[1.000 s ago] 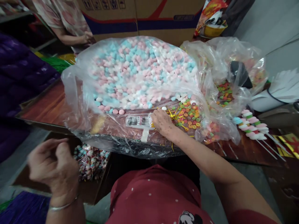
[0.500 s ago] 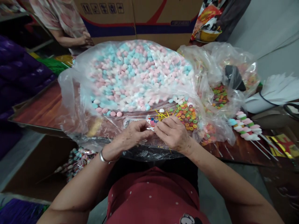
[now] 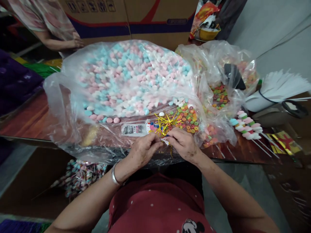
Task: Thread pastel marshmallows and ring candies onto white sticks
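At the near edge of the worktop [image 3: 26,116], a small printed wrapper [image 3: 166,140] sits between the two hands, just right of the left hand [image 3: 143,148] and at the fingertips of the right hand [image 3: 184,143]. The right hand is narrow, its thumb and fingers pinching the wrapper. The left hand is also narrow, fingertips drawn together at the wrapper's left end; whether it grips too, I cannot tell. Just beyond the hands lie shiny yellow strips [image 3: 167,122], with flat printed sleeves [image 3: 134,129] to their left and loose ring-shaped candies [image 3: 190,120] to their right.

On the far side, a large clear plastic bag [image 3: 57,94] holds pink, blue and white candies [image 3: 126,74], a few spilling from its near side. To its right, another clear bag [image 3: 211,50] contains more ring candies. Near left, below the worktop, an open cardboard box [image 3: 21,181] holds a heap of candy sticks [image 3: 84,178]. On the right, skewers of soft candy [image 3: 247,126] lie near a bundle of white sticks [image 3: 283,85]. At far right stands a yellow bowl [image 3: 207,35] with white and dark contents.
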Demonstrator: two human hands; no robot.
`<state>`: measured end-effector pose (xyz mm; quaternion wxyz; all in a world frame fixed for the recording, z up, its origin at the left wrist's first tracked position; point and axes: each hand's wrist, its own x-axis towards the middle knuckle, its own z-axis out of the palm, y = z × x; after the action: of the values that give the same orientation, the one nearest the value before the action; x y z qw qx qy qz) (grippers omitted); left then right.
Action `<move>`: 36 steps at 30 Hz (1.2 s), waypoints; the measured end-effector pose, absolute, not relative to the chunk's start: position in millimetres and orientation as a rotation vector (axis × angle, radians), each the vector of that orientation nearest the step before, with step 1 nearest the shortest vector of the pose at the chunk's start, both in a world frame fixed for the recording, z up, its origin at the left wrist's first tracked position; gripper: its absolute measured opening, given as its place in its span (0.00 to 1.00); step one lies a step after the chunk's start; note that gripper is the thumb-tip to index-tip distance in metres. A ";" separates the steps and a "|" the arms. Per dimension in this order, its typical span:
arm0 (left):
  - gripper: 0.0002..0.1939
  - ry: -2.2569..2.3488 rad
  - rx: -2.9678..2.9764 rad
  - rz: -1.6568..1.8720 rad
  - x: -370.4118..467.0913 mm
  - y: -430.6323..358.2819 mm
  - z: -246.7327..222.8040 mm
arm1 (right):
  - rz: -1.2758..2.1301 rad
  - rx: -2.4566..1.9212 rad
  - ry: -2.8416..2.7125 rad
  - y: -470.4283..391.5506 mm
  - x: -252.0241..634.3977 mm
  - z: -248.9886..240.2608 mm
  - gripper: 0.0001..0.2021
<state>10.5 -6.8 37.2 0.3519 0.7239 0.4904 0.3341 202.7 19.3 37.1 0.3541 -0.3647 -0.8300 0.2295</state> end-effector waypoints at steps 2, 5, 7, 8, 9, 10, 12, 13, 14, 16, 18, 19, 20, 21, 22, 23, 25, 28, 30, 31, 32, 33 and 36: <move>0.06 1.262 1.934 0.918 10.7 -9.0 32.3 | 0.479 -0.923 -2.130 16.2 202.2 33.4 0.11; 0.11 1.196 1.987 0.952 10.0 -10.0 27.8 | 0.361 -0.908 -2.112 10.7 201.1 30.2 0.15; 0.14 1.160 1.977 0.937 10.4 -10.4 27.8 | 0.331 -0.926 -2.094 7.9 200.6 29.7 0.18; 0.15 1.151 1.954 0.919 11.1 -10.7 28.3 | 0.327 -0.940 -2.083 7.0 200.6 29.5 0.19; 0.14 1.145 1.919 0.898 11.9 -11.2 28.6 | 0.322 -0.953 -2.069 6.6 200.6 29.3 0.19; 0.13 1.135 1.872 0.887 12.8 -11.7 28.8 | 0.314 -0.961 -2.053 6.4 200.8 28.8 0.20; 0.10 1.102 1.776 0.891 14.4 -12.9 28.2 | 0.284 -0.970 -2.030 6.0 201.1 27.6 0.21; 0.09 1.083 1.743 0.900 15.0 -13.6 27.6 | 0.266 -0.979 -2.027 5.3 201.2 26.9 0.21; 0.08 1.067 1.727 0.908 15.6 -14.3 26.9 | 0.248 -0.993 -2.030 3.9 201.0 26.4 0.22; 0.10 1.064 1.743 0.908 16.4 -15.5 25.7 | 0.223 -1.026 -2.050 -0.5 200.5 26.2 0.23; 0.12 1.097 1.784 0.893 17.0 -16.1 24.5 | 0.220 -1.026 -2.076 -5.1 202.0 27.6 0.23; 0.13 1.118 1.807 0.888 17.2 -16.1 23.8 | 0.237 -1.017 -2.088 -6.7 205.0 28.9 0.22; 0.14 1.142 1.831 0.889 17.4 -16.1 23.1 | 0.253 -1.021 -2.081 -7.6 210.6 30.7 0.20; 0.14 1.154 1.862 0.907 17.4 -16.1 22.5 | 0.254 -1.059 -2.052 -8.1 219.6 32.9 0.18; 0.15 1.160 1.894 0.919 17.3 -16.3 22.1 | 0.229 -1.131 -1.999 -8.2 232.5 35.3 0.16; 0.15 1.156 1.923 0.932 17.0 -16.8 22.0 | 0.168 -1.246 -1.920 -8.1 249.4 37.6 0.14; 0.16 1.140 1.963 0.937 15.8 -18.3 22.0 | -0.066 -1.534 -1.731 -7.9 293.7 40.0 0.12; 0.16 1.144 1.974 0.929 13.3 -20.2 21.1 | -0.368 -1.986 -1.547 -9.3 368.9 34.8 0.14; 0.16 1.163 1.970 0.936 12.0 -20.3 19.2 | -0.463 -2.294 -1.516 -13.7 408.4 26.6 0.14; 0.16 1.166 1.963 0.946 11.7 -20.0 18.1 | -0.490 -2.437 -1.503 -17.0 422.2 22.0 0.13; 0.16 1.164 1.954 0.953 11.6 -19.6 16.9 | -0.526 -2.531 -1.490 -20.7 432.0 17.5 0.13; 0.15 1.155 1.943 0.960 11.7 -19.2 15.8 | -0.542 -2.574 -1.509 -24.4 438.5 13.5 0.12; 0.14 1.112 1.906 0.970 12.1 -18.4 13.6 | -0.544 -2.564 -1.575 -33.9 447.9 6.6 0.11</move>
<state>12.1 -18.4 13.6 0.3576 0.7385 0.4308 0.3757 447.9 -33.9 6.6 0.0421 -0.8378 -0.5145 -0.1779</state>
